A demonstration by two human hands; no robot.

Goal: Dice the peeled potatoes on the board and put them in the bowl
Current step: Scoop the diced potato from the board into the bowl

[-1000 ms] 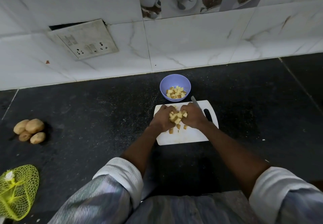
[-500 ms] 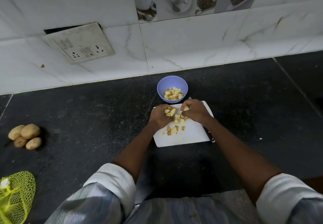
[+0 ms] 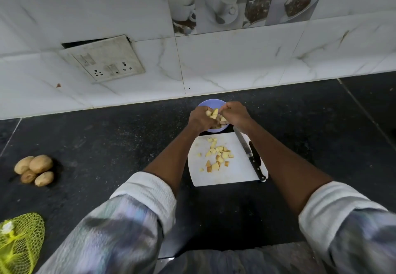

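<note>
My left hand [image 3: 199,119] and my right hand [image 3: 235,114] are cupped together over the purple bowl [image 3: 211,103], holding a scoop of yellow potato dice [image 3: 213,114] between them. The hands hide most of the bowl; a few dice show inside it. The white cutting board [image 3: 227,177] lies just in front of the bowl. Several loose potato dice [image 3: 218,155] are scattered on it. A black-handled knife [image 3: 251,156] lies along the board's right side, untouched.
Several unpeeled potatoes [image 3: 35,170] sit on the black counter at the left. A yellow mesh bag [image 3: 20,241] is at the lower left corner. A white tiled wall with a switch plate [image 3: 102,59] rises behind the bowl.
Both hands lifted a scoop of dice off the board and carried it away from me to over the bowl. Some dice stayed behind on the board.
</note>
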